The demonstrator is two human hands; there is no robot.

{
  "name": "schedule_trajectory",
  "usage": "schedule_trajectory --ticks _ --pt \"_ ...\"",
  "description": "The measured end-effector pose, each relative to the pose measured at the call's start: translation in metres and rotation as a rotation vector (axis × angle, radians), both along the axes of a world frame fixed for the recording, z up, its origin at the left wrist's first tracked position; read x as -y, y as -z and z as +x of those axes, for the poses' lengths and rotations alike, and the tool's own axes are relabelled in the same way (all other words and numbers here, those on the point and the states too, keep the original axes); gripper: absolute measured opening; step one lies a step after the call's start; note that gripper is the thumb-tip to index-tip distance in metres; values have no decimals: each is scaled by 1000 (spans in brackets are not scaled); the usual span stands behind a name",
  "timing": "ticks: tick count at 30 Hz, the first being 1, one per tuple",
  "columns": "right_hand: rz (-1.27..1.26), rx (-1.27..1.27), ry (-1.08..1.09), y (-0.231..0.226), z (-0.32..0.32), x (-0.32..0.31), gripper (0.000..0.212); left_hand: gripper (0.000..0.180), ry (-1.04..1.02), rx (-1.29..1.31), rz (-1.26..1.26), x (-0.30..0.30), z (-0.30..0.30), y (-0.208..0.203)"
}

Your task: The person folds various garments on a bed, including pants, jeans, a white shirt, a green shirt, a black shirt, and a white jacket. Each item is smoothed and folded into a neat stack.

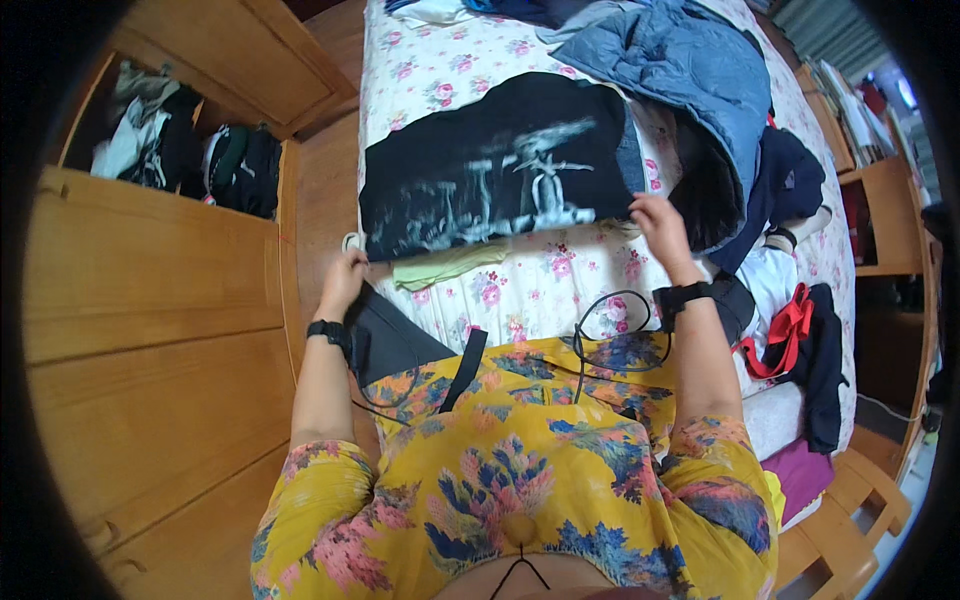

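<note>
A black printed shirt (440, 170) with a blurred pale picture across it is spread over the flowered bedsheet (430, 90). My left hand (345, 277) pinches its near left corner, next to something small and white. At the near right edge, my right hand (660, 225) has its fingers closed on the cloth. Between the hands the front edge looks lifted a little off the bed. Under and in front of that edge lies a pale green cloth (450, 265). Each wrist wears a black band, and thin black cords hang near both forearms.
A blue-grey puffy jacket (690, 70) lies beyond my right hand. Dark, white and red clothes (785, 335) are heaped along the bed's right side. To the left stands a wooden cabinet (170, 290) with clothes in its open compartment. A wooden chair (830, 530) is at lower right.
</note>
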State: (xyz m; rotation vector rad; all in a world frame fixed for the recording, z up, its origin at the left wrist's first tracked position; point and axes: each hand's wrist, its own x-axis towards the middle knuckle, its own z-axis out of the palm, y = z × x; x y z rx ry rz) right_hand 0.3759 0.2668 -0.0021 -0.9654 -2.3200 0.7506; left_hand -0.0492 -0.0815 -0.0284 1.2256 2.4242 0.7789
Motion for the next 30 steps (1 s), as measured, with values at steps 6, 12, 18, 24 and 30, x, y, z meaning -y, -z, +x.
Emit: schedule_trajectory --ticks 6,12,18,24,30 --pt "-216 -75 78 40 13 5 14 9 185 -78 -774 -39 2 -5" --pt "-620 -349 277 30 -21 -66 22 18 391 -23 -236 -185 48 -69" --pt "-1038 -535 369 40 -80 -118 24 28 463 80 89 -345 146 -64" --pt "-1181 -493 263 42 -100 -126 15 67 135 21 9 -414 196 -29" --pt "-1343 -796 228 30 -100 -121 8 69 45 138 -32 -417 189 -19"
